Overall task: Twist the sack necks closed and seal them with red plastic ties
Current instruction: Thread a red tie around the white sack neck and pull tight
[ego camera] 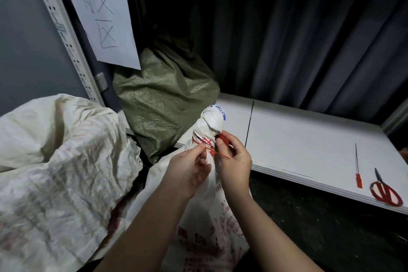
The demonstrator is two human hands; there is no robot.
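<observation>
1. The white sack [207, 216] stands before the front edge of the shelf [309, 139]; its twisted neck already wears a red tie [204, 140].
2. I judge the sealing step is in hand; next, pull the tail tight.
3. The left hand [187, 172] pinches the tail; the right hand [235, 161] pinches the tie's head.

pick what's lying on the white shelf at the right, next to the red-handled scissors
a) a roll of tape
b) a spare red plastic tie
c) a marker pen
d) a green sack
b: a spare red plastic tie lies flat on the white shelf, just left of the red-handled scissors, apart from them and untouched by either hand.
</observation>
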